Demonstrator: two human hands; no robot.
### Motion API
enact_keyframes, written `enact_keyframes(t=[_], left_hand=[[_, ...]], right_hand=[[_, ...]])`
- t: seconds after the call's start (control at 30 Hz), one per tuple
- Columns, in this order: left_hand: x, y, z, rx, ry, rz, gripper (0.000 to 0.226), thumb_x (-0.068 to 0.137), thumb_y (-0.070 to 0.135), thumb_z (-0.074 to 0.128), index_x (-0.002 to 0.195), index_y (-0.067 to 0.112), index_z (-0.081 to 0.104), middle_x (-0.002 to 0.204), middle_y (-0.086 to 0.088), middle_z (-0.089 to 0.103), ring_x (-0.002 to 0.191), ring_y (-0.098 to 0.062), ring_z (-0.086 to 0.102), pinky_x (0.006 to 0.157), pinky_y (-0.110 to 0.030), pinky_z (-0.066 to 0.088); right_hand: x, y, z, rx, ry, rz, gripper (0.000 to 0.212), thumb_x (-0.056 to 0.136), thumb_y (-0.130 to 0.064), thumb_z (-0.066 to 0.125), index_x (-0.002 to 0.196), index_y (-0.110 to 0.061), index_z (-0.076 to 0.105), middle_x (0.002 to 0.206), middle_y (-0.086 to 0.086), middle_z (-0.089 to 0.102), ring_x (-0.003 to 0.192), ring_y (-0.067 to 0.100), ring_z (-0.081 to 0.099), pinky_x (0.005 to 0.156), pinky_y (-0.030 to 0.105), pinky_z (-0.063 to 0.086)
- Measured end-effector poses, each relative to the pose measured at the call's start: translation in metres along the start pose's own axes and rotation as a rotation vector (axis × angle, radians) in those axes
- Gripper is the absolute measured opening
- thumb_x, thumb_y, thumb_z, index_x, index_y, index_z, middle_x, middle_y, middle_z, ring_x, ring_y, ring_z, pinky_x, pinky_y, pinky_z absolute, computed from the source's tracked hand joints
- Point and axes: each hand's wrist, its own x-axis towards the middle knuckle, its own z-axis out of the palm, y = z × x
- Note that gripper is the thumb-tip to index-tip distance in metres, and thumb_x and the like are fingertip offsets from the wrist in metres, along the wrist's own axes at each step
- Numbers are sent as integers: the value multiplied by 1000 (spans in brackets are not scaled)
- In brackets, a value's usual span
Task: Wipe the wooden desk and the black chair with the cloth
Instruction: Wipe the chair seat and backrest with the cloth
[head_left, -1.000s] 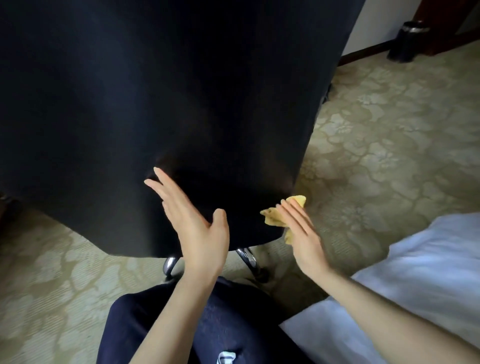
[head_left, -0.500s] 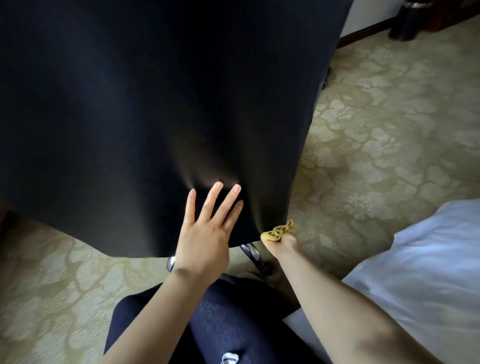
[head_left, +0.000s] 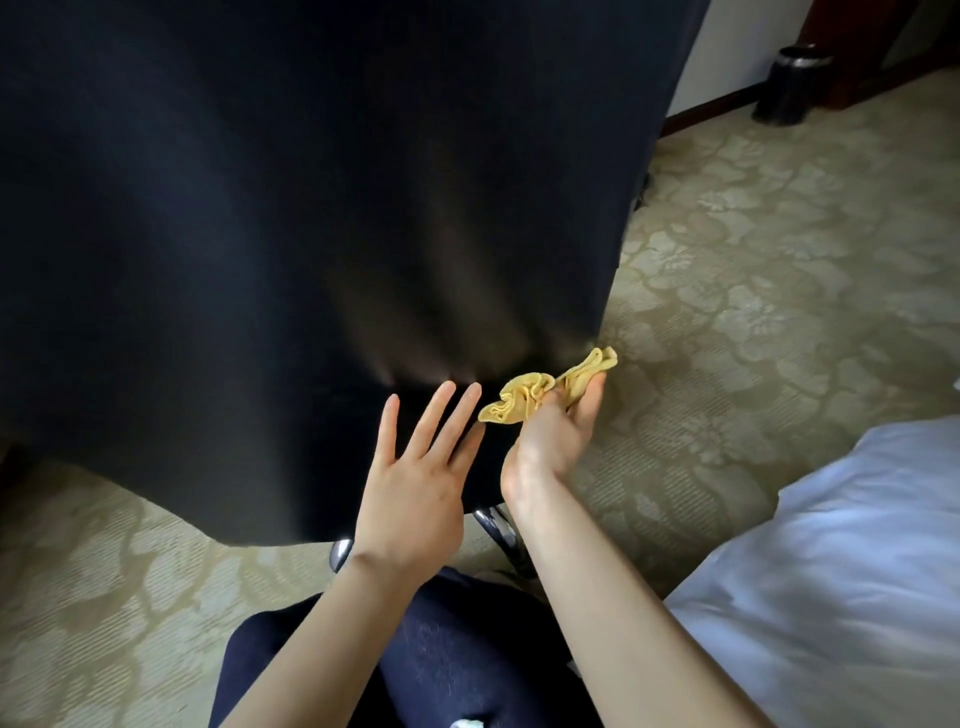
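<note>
Black fabric fills most of the head view: the back of the black chair (head_left: 311, 234), seen close up, its lower edge curving above the floor. The left hand (head_left: 410, 499) lies flat against that fabric near the lower edge, fingers straight and spread wide, holding nothing; the upholstery puckers faintly just above the fingertips. Just beside it, the right hand (head_left: 550, 441) is turned palm towards the camera and grips the yellow cloth (head_left: 524, 400), which is bunched into ruffled folds between thumb and fingers. The cloth lies against the chair's lower right corner, one end poking out past the chair's edge over the carpet (head_left: 779, 312). Two shiny metal legs (head_left: 496, 525) show beneath the chair, near the wrists. The carpet is pale green-gold with a flower pattern. A knee (head_left: 457, 649) in dark trousers sits at the bottom, a white bed (head_left: 857, 571) at the lower right, and a dark bin (head_left: 789, 85) stands by the wall, well apart at the upper right
</note>
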Motion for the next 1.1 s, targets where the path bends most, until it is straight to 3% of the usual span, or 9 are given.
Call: enact_keyframes(t=[0.1,0.2,0.33,0.4,0.57,0.77,0.9,0.97,1.1], left_hand=[[-9,-7,-14,-42,41,-18,71,67,20,72,136,20,53,155,-5,27,144,-30,18,112,-61,13],[-18,-13,-32,-110,98,-59,77,68,23,76,139,17,49,152,-7,33,141,-33,25,108,-63,16],[-31,-19,-57,-333,164,-175,75,95,34,49,151,27,1,157,6,-11,144,-17,-14,111,-41,-19],[-40,-23,-75,-485,254,-225,70,97,41,39,147,34,-10,153,14,-20,143,-7,-18,108,-26,-25],[-77,-37,-126,-637,485,-233,63,93,34,52,149,32,23,157,12,17,144,-7,17,116,-25,-5],[-118,-63,-185,-700,786,-276,32,96,24,53,128,32,54,131,18,54,125,-5,45,109,-46,32],[-130,-81,-222,-911,895,-289,29,98,19,49,112,44,54,107,23,62,106,-3,55,95,-26,45],[-135,-97,-238,-1025,950,-293,26,98,14,47,111,34,57,100,21,63,99,1,58,84,-11,44],[-136,-141,-268,-1251,1015,-355,21,99,11,45,96,24,62,88,16,65,86,4,60,78,-8,45]], right_hand=[[-14,-17,8,-18,-83,-69,55,101,-13,39,147,-39,23,145,-12,38,109,2,45,57,-1,41],[-33,-37,10,-38,-188,-138,56,101,-14,41,147,-39,22,143,-15,37,109,-2,43,62,1,40],[-73,-58,12,-88,-377,-243,52,100,-14,44,144,-39,31,141,-17,43,112,-2,49,86,14,41],[-103,-65,9,-117,-524,-284,50,100,-16,44,142,-40,35,138,-19,46,113,-2,50,95,21,43],[-157,-91,9,-110,-780,-257,46,99,-15,45,139,-39,40,133,-15,52,119,8,53,102,38,46],[-207,-131,16,-44,-1195,-234,45,99,-17,46,140,-34,40,125,-5,61,111,11,61,95,35,50],[-226,-153,31,-148,-1320,-306,46,97,-23,48,142,-31,37,123,-9,63,113,4,58,101,32,42],[-233,-165,42,-210,-1356,-384,50,95,-22,53,141,-31,37,122,-11,63,112,-1,57,95,26,43],[-241,-191,72,-304,-1387,-562,54,88,-16,63,137,-27,42,115,-3,64,107,2,59,86,20,47]])
